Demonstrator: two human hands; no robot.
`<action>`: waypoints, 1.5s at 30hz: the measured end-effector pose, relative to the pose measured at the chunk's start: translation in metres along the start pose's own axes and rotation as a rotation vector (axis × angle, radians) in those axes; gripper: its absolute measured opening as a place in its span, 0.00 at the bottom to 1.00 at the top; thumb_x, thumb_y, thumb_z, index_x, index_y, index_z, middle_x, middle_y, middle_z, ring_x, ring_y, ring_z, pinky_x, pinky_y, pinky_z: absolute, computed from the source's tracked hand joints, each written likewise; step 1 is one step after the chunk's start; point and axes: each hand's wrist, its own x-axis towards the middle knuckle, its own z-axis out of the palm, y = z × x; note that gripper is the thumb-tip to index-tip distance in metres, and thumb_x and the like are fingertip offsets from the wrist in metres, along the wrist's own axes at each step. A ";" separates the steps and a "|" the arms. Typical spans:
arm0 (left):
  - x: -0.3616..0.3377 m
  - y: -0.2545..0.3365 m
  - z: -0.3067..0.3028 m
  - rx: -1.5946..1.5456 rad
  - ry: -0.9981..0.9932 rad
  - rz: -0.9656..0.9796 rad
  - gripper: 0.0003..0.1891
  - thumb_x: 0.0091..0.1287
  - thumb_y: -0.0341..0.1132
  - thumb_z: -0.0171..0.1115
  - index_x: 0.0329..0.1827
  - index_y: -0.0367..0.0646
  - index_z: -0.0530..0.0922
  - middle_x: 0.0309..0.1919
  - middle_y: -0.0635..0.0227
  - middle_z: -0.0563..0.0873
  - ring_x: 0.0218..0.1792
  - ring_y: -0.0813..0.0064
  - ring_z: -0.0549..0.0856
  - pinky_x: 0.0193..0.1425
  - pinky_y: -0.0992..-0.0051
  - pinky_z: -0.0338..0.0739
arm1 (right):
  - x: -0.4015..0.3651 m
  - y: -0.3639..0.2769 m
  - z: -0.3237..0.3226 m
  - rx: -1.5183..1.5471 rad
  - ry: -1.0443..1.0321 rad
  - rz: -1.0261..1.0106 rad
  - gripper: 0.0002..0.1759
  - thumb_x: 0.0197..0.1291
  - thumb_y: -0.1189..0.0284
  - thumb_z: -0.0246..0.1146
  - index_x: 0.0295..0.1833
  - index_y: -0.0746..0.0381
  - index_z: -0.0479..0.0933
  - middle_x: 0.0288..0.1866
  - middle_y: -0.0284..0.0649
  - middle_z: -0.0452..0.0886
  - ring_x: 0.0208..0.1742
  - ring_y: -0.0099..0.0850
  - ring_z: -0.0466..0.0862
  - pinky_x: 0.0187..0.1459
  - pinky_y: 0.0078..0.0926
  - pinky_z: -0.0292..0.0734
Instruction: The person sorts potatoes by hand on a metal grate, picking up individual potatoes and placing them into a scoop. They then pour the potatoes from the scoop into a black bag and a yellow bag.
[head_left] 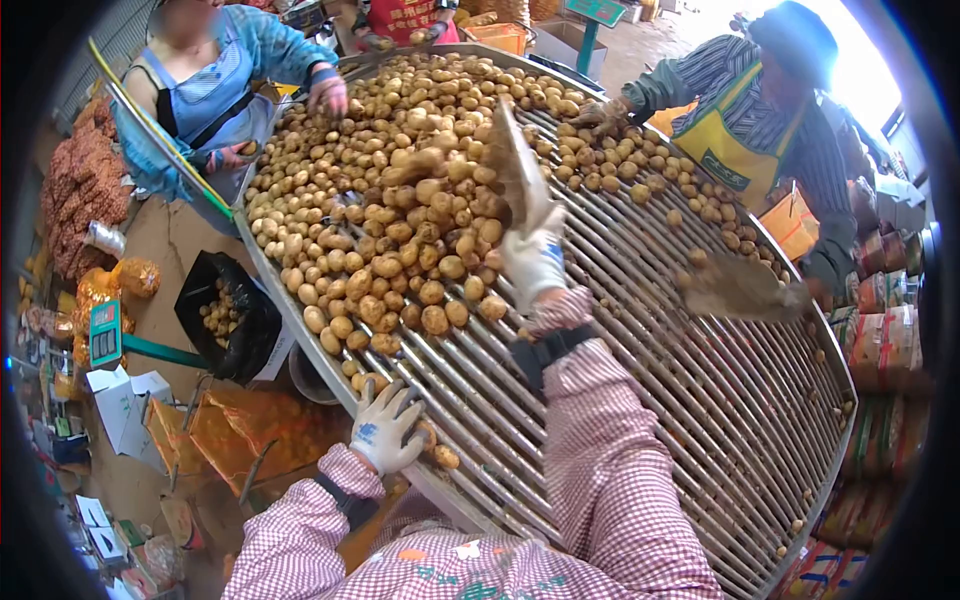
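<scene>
Hundreds of small potatoes (pixel 400 230) lie heaped on our round roller table (pixel 760 420), across its far-left half. Right hand (pixel 535 262), gloved, is closed around a flat paddle (pixel 515 165) standing at the heap's edge. Left hand (pixel 385 425), gloved, rests on the table rim with fingers spread wide, holding nothing, just beside two stray potatoes (pixel 440 455). Black bag (pixel 255 335) below the rim holds more potatoes. Red net sacks (pixel 80 190) stand full at far left.

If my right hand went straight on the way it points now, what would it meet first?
Likely the potatoes: the right hand, gripping a scraper, points up the roller table, and the blade overlaps the heap. Depth is hard to judge.
</scene>
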 end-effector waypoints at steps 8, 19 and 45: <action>-0.008 -0.006 0.013 -0.005 0.036 0.028 0.23 0.64 0.46 0.62 0.58 0.43 0.82 0.63 0.55 0.80 0.72 0.47 0.71 0.80 0.41 0.50 | -0.200 0.126 -0.229 -0.511 0.515 -0.167 0.40 0.60 0.78 0.63 0.76 0.67 0.53 0.74 0.68 0.63 0.75 0.55 0.67 0.77 0.46 0.60; -0.007 -0.017 0.031 0.074 0.009 0.102 0.23 0.67 0.48 0.61 0.57 0.41 0.83 0.62 0.55 0.82 0.71 0.50 0.72 0.81 0.43 0.47 | -0.314 0.205 -0.153 0.224 0.426 0.387 0.39 0.71 0.67 0.60 0.80 0.64 0.48 0.57 0.52 0.74 0.50 0.43 0.81 0.51 0.39 0.82; -0.004 -0.047 0.052 -0.439 0.305 -0.030 0.40 0.78 0.58 0.50 0.81 0.36 0.57 0.80 0.49 0.59 0.79 0.51 0.60 0.82 0.54 0.58 | -0.445 0.161 -0.199 -0.020 0.103 -0.050 0.32 0.70 0.50 0.58 0.64 0.66 0.74 0.57 0.58 0.83 0.60 0.49 0.83 0.61 0.41 0.77</action>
